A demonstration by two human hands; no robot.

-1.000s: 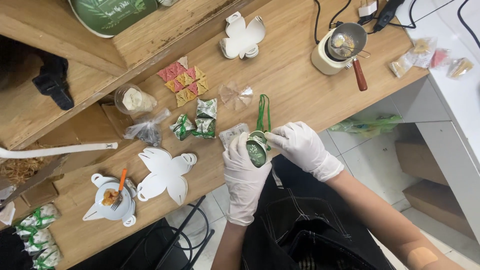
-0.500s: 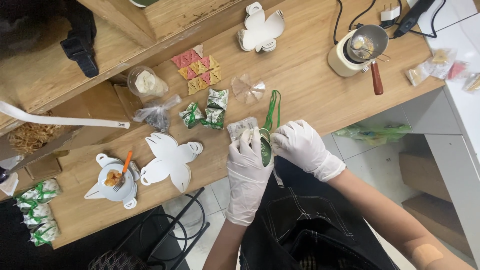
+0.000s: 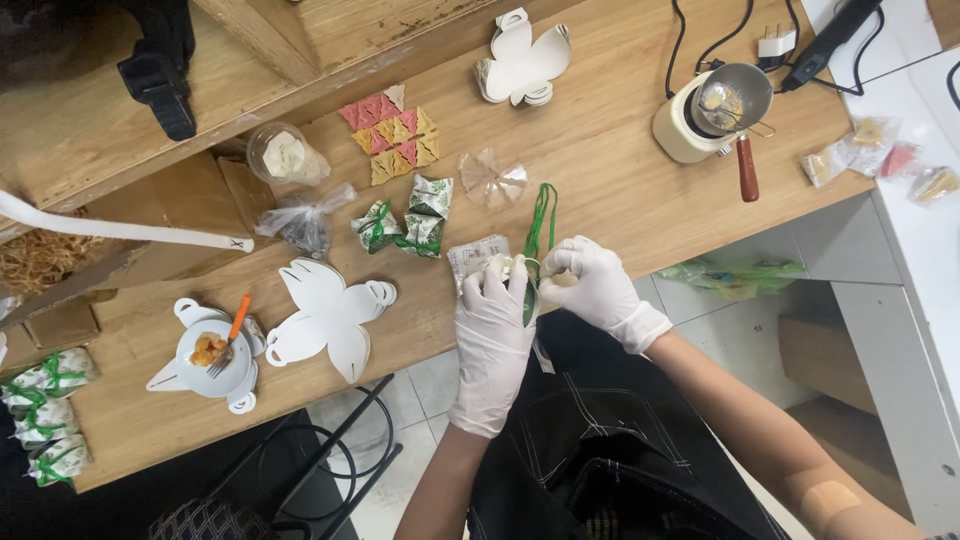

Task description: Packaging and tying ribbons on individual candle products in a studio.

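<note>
A green ribbon (image 3: 541,222) runs in a long narrow loop across the wooden table (image 3: 620,170), its long axis nearly straight away from the person, the far end lying toward a clear crumpled wrapper (image 3: 492,178) and the near end gathered between the two gloved hands at the table's front edge. There it meets a small wrapped packet (image 3: 480,260), white with green print, that lies just left of the ribbon, half under the left hand (image 3: 492,325). Beyond the ribbon and to its left sit two finished green-tied packets (image 3: 405,222), a patch of red and yellow triangular pieces (image 3: 392,132) and a flat white cut-out box blank (image 3: 330,315); to its right stands a cream pot (image 3: 710,118) with a wooden-handled ladle. The table is pale wood; below its edge there is tiled floor. The left hand comes up from below, palm down, its fingers curled together and pinching the ribbon's near end against the packet. The right hand (image 3: 600,290) reaches in from the right, forearm slanting across the lap, fingertips pressed together on the same ribbon end, nearly touching the left.
</note>
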